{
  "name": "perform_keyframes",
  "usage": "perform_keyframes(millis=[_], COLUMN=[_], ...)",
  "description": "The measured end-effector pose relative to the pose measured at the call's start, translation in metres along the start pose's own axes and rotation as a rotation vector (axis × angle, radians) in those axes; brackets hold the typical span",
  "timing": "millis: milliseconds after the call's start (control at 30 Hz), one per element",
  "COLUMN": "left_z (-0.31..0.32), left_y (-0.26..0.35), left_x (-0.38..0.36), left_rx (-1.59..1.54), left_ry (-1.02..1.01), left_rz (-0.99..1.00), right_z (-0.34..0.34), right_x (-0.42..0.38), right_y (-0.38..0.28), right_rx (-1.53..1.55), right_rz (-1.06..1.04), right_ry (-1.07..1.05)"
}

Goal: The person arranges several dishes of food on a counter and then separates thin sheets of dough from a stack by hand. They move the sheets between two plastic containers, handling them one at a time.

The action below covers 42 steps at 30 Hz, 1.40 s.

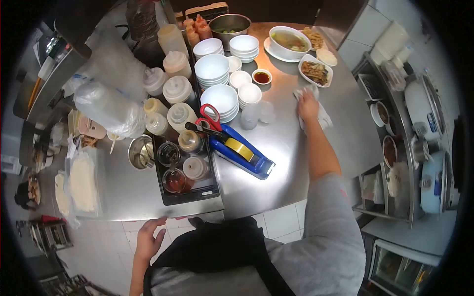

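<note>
My right hand is pressed on a white cloth lying on the steel counter, fingers closed over its bunched left part. Just beyond the cloth is a white dish of brown food. A large white bowl of soup stands on a plate behind that dish. Low at the counter's front edge hangs my left hand, holding nothing, its thumb and fingers apart. The black tray of sauce bottles and jars is the nearest thing above it.
A blue tape dispenser sits mid-counter beside red-handled scissors. Behind it are stacked white bowls and a small dish of dark sauce. A metal shelf unit stands at right. Plastic-wrapped items crowd the left.
</note>
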<state>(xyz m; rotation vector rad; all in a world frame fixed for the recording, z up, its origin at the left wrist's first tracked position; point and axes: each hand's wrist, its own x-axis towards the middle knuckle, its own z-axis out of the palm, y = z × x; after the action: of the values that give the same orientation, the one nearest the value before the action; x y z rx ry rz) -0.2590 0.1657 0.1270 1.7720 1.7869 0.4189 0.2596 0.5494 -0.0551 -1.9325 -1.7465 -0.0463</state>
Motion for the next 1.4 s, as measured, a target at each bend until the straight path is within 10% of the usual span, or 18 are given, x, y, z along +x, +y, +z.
perform_keyframes(millis=[200, 400, 567, 1033, 1400], left_z=[0.014, 0.034, 0.056, 0.08, 0.12], left_y=[0.002, -0.047, -0.103, -0.307, -0.391], left_x=[-0.023, -0.052, -0.078, -0.124, -0.07], left_rx=[-0.014, -0.226, -0.458, -0.606, -1.52], left_ry=[0.065, 0.211, 0.224, 0.194, 0.314], left_rz=[-0.071, -0.161, -0.189, -0.369, -0.868], right_z=[-0.019, -0.108, -0.227, -0.181, -0.033], right_x=[-0.014, -0.208, -0.293, -0.304, -0.349], right_y=[-0.061, -0.029, -0.118, -0.489, -0.501], right_rx=[0.37, 0.551, 0.599, 0.748, -0.085], right_rz=[-0.354, -0.5, 0.077, -1.057, -0.805], right_ry=[-0.27, -0.511, -1.279, -0.321, -0.262])
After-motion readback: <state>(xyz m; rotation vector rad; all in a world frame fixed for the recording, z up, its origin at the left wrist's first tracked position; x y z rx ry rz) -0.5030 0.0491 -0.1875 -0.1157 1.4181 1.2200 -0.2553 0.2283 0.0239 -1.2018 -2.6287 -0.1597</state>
